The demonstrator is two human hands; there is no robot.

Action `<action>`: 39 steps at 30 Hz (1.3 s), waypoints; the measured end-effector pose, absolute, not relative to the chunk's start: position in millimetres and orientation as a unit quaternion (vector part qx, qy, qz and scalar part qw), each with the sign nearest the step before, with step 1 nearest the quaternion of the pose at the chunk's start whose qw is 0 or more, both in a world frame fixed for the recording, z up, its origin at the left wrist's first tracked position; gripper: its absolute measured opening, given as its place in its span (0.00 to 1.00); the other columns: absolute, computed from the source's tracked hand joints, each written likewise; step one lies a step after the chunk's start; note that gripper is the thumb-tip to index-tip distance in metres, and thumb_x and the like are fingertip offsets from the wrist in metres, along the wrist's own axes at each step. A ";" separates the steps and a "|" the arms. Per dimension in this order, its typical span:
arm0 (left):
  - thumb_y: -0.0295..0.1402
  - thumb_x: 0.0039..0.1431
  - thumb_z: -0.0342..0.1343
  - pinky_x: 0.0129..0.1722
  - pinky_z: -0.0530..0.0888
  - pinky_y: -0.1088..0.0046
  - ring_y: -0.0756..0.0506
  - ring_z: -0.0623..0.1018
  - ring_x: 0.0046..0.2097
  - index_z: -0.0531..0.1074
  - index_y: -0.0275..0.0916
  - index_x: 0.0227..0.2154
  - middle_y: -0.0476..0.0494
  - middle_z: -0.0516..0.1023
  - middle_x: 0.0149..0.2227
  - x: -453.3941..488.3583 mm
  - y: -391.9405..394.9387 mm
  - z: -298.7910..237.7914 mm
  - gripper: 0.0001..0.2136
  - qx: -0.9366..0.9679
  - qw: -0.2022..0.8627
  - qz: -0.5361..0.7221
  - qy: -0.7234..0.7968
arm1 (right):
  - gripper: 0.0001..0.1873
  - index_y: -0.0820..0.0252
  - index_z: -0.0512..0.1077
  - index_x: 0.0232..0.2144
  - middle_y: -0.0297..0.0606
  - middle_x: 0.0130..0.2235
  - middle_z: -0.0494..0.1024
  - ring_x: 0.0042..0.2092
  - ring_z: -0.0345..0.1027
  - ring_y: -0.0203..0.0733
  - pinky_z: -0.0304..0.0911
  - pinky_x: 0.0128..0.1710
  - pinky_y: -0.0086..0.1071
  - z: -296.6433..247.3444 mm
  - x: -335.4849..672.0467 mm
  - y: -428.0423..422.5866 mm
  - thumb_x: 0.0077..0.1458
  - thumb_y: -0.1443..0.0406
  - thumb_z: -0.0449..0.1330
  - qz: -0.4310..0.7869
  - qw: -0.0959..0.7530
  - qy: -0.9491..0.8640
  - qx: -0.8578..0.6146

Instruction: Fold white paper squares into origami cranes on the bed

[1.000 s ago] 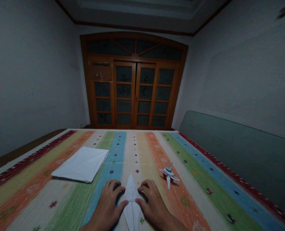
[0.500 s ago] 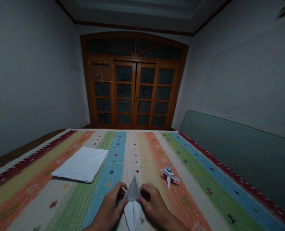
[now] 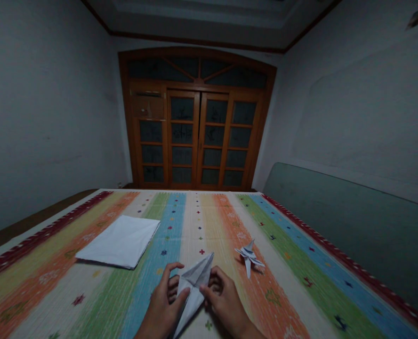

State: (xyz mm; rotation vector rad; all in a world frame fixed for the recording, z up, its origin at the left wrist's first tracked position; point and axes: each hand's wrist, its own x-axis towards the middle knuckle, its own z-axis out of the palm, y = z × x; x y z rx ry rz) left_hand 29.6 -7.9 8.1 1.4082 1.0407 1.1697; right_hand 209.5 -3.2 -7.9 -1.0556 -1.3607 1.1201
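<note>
Both hands (image 3: 163, 303) (image 3: 225, 306) around folded paper (image 3: 194, 282), seemingly

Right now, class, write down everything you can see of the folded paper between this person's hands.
The folded white origami paper looks thin and matt, forming a long, narrow, kite-like shape with sharp creases and layered flaps. One point angles up and right, the other down and left. The left hand and right hand grip its opposite sides.

Left hand (image 3: 163, 303) and right hand (image 3: 225, 306), seemingly bare

Left hand (image 3: 164, 301), right hand (image 3: 225, 301), holding folded white paper (image 3: 193, 288)
</note>
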 end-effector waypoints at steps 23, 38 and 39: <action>0.29 0.59 0.55 0.45 0.72 0.66 0.39 0.81 0.42 0.73 0.48 0.52 0.46 0.83 0.39 7.2 -2.4 15.6 0.18 0.766 0.298 0.314 0.475 | 0.17 0.57 0.81 0.43 0.39 0.37 0.82 0.39 0.74 0.47 0.68 0.45 0.40 0.3 224.2 -8.4 0.50 0.71 0.62 0.316 0.397 -0.704 -0.497; 0.27 0.55 0.62 0.51 0.68 0.57 0.35 0.74 0.48 0.81 0.42 0.38 0.41 0.78 0.41 7.6 1.0 12.4 0.08 0.788 0.203 0.273 0.513 | 0.27 0.62 0.79 0.52 0.49 0.43 0.81 0.46 0.73 0.56 0.66 0.49 0.46 -5.9 233.2 -8.4 0.47 0.74 0.62 0.243 0.298 -0.754 -0.533; 0.27 0.56 0.62 0.51 0.68 0.57 0.35 0.73 0.48 0.81 0.42 0.39 0.41 0.77 0.41 8.1 1.1 12.2 0.09 0.789 0.208 0.271 0.510 | 0.25 0.61 0.79 0.51 0.49 0.44 0.81 0.47 0.73 0.56 0.65 0.51 0.46 -4.4 233.0 -9.1 0.48 0.72 0.63 0.240 0.294 -0.756 -0.533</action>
